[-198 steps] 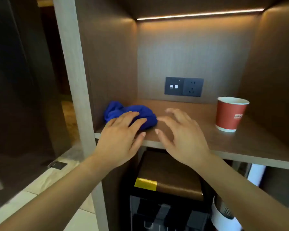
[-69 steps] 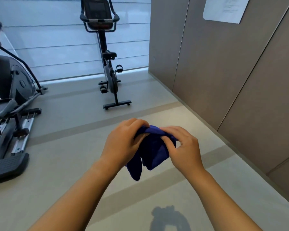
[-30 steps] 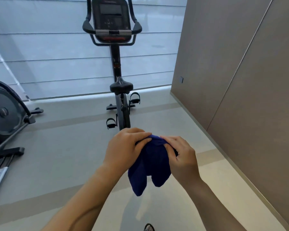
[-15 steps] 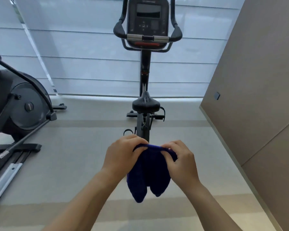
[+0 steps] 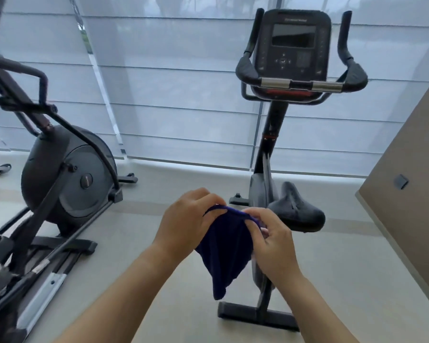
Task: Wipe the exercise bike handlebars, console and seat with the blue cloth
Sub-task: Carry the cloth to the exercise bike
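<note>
Fingers of left hand (image 5: 186, 219) and right hand (image 5: 270, 236) pinched shut on top edge of blue cloth (image 5: 224, 251), hanging between them. Just beyond, right: exercise bike seat (image 5: 296, 210); farther, console (image 5: 292, 48) and handlebars (image 5: 300, 82). Elliptical trainer (image 5: 65, 174) at left.

No legible text anywhere. A small line of pale lettering along the top edge of the exercise bike console (image 5: 292, 53), too blurred to read. Arrow-key symbols around a centre button below the dark screen (image 5: 293, 35). A round reddish badge on the elliptical trainer (image 5: 67, 174) flywheel housing, its marking too small to make out.
</note>
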The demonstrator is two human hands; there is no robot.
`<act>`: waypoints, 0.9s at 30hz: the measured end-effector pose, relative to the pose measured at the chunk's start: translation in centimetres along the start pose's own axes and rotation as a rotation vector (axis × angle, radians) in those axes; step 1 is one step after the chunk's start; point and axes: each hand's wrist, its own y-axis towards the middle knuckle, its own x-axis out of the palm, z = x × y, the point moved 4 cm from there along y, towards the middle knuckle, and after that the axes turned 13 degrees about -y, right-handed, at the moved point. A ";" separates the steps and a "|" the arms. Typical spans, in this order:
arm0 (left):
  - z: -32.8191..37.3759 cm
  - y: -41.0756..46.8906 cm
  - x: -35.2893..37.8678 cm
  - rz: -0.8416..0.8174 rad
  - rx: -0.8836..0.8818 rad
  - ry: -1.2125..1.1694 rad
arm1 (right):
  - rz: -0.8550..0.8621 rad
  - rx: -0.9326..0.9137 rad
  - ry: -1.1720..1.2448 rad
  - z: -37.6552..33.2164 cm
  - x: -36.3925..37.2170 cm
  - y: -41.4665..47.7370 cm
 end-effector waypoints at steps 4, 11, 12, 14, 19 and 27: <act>-6.6 5.6 -3.3 -0.014 0.000 0.044 | -0.016 -0.015 -0.022 -0.6 5.7 7.2; -18.2 14.9 -6.0 -0.095 -0.103 -0.063 | 0.026 -0.043 -0.057 -0.2 13.7 20.2; -20.0 16.4 -6.1 -0.120 -0.143 -0.124 | 0.034 -0.062 -0.058 -0.1 14.5 22.4; -23.1 19.7 -5.9 -0.222 -0.189 -0.216 | 0.041 -0.108 -0.072 0.6 15.8 26.8; -28.0 30.1 -7.2 -0.282 -0.095 -0.196 | 0.023 -0.031 -0.019 3.4 18.0 37.9; -34.5 45.0 -9.5 -0.090 0.073 -0.075 | 0.027 0.002 -0.051 7.0 24.0 50.3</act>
